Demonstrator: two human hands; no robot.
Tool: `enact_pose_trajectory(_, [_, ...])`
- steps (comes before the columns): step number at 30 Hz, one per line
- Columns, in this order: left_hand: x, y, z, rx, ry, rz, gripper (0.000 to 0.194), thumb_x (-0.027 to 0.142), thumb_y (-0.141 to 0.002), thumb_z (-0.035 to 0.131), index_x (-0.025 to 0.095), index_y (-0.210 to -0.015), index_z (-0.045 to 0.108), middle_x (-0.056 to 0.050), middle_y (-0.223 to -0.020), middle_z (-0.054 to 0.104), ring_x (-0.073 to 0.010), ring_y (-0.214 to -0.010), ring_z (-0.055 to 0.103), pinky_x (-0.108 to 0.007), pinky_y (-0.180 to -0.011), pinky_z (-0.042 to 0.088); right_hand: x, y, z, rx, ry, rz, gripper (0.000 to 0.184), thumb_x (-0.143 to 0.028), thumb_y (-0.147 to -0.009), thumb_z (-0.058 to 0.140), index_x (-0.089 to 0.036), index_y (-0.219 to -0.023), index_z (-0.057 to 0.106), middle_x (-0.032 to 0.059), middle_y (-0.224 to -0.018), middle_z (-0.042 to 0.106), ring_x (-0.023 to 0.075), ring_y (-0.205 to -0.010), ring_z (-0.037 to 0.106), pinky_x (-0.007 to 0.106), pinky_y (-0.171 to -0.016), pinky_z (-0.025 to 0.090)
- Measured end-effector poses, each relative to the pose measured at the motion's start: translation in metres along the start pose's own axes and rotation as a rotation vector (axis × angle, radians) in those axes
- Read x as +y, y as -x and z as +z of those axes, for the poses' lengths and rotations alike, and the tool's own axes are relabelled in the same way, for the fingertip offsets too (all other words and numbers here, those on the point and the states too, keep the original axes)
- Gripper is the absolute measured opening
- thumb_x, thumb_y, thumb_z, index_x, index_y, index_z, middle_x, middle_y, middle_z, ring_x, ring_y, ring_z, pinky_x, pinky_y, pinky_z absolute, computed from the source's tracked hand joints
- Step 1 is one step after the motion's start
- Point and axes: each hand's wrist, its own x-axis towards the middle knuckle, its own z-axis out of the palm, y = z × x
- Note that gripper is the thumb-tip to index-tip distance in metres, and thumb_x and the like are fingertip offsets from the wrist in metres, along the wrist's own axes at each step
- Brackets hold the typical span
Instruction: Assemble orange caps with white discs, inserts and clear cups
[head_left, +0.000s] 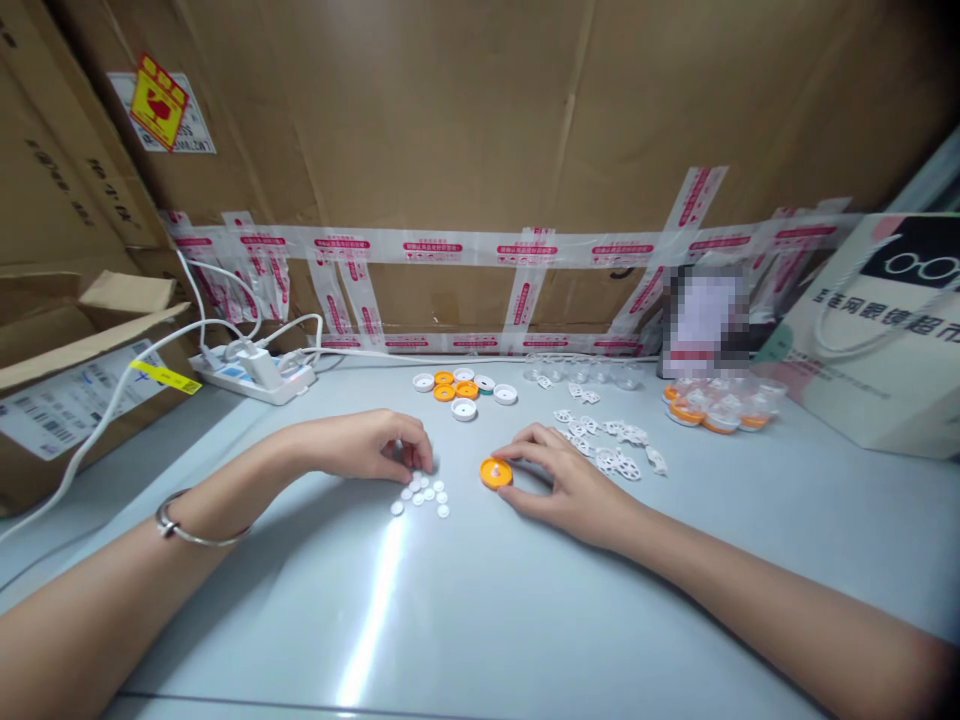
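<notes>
Your right hand (577, 488) pinches the orange dish (489, 475) by its rim, likely for steadiness. Your left hand (366, 443) curls narrowly at white discs (418, 499); I cannot tell if it holds one.

Your view is fairly bright and cool-toned. Nearer you than the orange disc (496, 473) in your right hand (559, 485), and off to its left, a white streak of glare burns across the glossy tabletop (570, 620). Soft shadow spreads beneath your left forearm (225, 490). Beyond your grip, the brown cardboard (450, 110) looks duller and slightly soft. Wide-angle stretch tilts the outer edges, the far right corner darkens, and blocky pixelation (703, 320) hides a patch beyond your right hand.
</notes>
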Motion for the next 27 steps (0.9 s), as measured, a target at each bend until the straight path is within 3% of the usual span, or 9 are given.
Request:
enact_pose_trajectory(7, [-0.001,-0.002,0.001,0.003,-0.004,-0.016,0.014,0.025,-0.080,0.057,0.016,-0.087,0.065,-0.003,-0.083,0.064,-0.0117,-0.072,0.056,-0.020,-0.067,0.045,0.001,0.000,0.000,0.022,-0.025,0.009,0.027,-0.033,-0.073,0.063,-0.025,-0.099,0.060,0.0047,-0.095,0.054,0.0202,-0.094,0.051,0.036,-0.085,0.043])
enact_pose_trajectory(14, [0.002,0.000,-0.003,0.035,-0.173,-0.046,0.015,0.020,-0.077,0.056,0.017,-0.084,0.068,-0.002,-0.077,0.067,-0.0106,-0.066,0.060,-0.017,-0.062,0.045,0.000,0.000,0.000,0.004,-0.047,0.020,0.024,-0.033,-0.074,0.062,-0.024,-0.097,0.062,0.0050,-0.096,0.054,0.0199,-0.094,0.052,0.037,-0.086,0.043])
enact_pose_trajectory(20, [0.008,-0.003,0.004,0.167,-0.360,-0.002,0.020,0.010,-0.072,0.052,0.018,-0.081,0.068,0.000,-0.074,0.066,-0.0102,-0.064,0.059,-0.017,-0.062,0.044,0.000,-0.001,0.000,0.017,-0.048,0.033,0.033,-0.030,-0.073,0.063,-0.025,-0.106,0.061,0.0053,-0.095,0.054,0.0204,-0.094,0.053,0.036,-0.085,0.044])
enact_pose_trajectory(27, [0.025,-0.020,0.032,0.481,-0.287,0.155,0.013,0.012,-0.080,0.051,0.016,-0.084,0.063,-0.002,-0.078,0.065,-0.0107,-0.070,0.059,-0.020,-0.066,0.045,0.001,-0.003,0.001,0.021,-0.060,0.000,0.023,-0.031,-0.075,0.063,-0.025,-0.097,0.063,0.0037,-0.093,0.055,0.0188,-0.092,0.054,0.034,-0.084,0.043])
